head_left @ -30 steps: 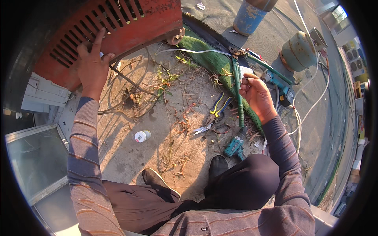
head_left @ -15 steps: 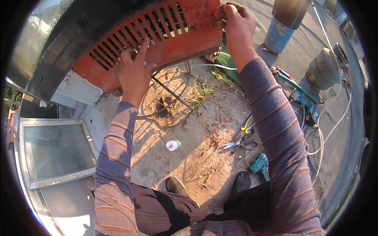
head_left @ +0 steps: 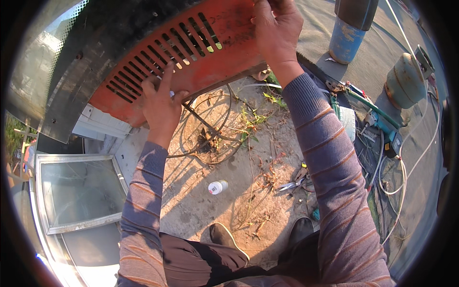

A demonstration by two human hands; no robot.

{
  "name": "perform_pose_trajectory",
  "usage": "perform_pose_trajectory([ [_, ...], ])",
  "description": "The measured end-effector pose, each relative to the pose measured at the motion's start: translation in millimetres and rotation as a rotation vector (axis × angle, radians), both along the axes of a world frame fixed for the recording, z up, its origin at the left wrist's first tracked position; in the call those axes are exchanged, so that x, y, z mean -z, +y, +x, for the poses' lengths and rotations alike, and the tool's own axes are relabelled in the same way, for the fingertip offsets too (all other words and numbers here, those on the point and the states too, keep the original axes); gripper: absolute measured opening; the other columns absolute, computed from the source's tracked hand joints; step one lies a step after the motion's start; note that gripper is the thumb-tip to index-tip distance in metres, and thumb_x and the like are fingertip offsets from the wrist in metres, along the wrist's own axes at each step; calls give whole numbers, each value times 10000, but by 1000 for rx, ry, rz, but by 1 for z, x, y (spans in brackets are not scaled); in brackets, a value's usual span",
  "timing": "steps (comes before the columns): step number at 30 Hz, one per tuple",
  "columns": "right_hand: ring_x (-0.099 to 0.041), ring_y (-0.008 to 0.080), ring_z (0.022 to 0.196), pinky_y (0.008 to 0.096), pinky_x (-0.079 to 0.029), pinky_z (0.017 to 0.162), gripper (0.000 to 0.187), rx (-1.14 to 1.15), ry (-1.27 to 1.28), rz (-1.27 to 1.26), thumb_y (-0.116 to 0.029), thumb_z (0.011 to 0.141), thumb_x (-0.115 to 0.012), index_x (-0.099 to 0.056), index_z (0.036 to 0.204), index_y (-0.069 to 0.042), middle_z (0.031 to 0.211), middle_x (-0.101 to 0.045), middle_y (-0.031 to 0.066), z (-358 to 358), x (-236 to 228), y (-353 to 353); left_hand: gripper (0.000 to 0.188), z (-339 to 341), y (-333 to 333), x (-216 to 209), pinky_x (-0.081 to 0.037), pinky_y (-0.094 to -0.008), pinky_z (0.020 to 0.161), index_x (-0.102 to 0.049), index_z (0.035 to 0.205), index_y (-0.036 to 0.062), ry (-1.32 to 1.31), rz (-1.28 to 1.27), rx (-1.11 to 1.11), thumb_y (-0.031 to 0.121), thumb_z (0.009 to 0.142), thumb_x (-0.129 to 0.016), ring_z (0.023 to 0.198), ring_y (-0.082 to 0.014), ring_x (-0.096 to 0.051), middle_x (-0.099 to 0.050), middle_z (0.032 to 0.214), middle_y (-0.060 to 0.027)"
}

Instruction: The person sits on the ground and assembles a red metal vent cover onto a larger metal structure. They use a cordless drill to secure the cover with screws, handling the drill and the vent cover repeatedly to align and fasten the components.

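A red metal panel (head_left: 222,61) with a row of slots slants across the top, joined to a black metal body (head_left: 112,36). My left hand (head_left: 161,104) lies against the panel's face near its lower edge. Its index finger stretches up toward the slots, the other fingers are bent, and a small whitish bit shows between finger and thumb, too small to name. Up at the panel's right end my right hand (head_left: 279,36) is closed on its edge, fingertips partly out of the picture.
On the ground below lie a white bottle (head_left: 218,187), scissors (head_left: 292,183) and a coiled cable (head_left: 229,115). A glass-paned frame (head_left: 81,191) stands at the left. At the right are a blue cylinder (head_left: 345,43), a rusty gas bottle (head_left: 405,81), a teal power tool (head_left: 385,128) and white hoses.
The view has shifted, so ground objects sit a little lower and to the right. My right hand appears higher, nearer the top edge. Both hands remain at the panel.
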State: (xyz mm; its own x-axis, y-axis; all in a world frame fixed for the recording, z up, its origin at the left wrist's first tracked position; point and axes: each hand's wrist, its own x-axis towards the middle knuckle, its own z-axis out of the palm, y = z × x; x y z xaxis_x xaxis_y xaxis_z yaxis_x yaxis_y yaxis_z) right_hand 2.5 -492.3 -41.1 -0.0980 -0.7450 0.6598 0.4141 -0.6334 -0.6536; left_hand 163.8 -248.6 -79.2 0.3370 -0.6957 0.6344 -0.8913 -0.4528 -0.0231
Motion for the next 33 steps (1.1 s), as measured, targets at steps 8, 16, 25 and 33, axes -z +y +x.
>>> perform_pose_trajectory([
  [8,-684,156,913,320,-542,852,89,159,-12,-153,-38,1004,-658,-686,1081,-2,961,-742,98,11,-1,-4,950,4,-1,3,-536,-412,782,-525,1581,257,-24,-48,49,281,728,-943,920,-261,-584,-484,1162,-120],
  [16,-675,160,888,321,-540,837,79,206,4,-151,-59,1017,-670,-665,1073,-2,926,-719,92,14,0,-1,911,10,2,7,-533,-407,792,-546,1569,252,-39,-50,68,288,746,-935,971,-270,-566,-478,1168,-124],
  [25,-678,185,816,354,-556,787,102,383,108,-187,-99,980,-719,-669,1027,-22,873,-715,102,18,13,-11,856,34,22,10,-542,-420,815,-550,1529,171,49,-201,60,323,784,-942,1012,-276,-576,-460,1243,-138],
  [33,-746,179,897,332,-577,843,195,406,144,-177,-206,918,-791,-754,1036,-56,961,-779,74,18,15,-21,1318,64,59,-11,-572,-462,875,-265,1632,85,262,-620,-229,450,615,-1020,1074,-326,-635,-376,1398,-198],
])
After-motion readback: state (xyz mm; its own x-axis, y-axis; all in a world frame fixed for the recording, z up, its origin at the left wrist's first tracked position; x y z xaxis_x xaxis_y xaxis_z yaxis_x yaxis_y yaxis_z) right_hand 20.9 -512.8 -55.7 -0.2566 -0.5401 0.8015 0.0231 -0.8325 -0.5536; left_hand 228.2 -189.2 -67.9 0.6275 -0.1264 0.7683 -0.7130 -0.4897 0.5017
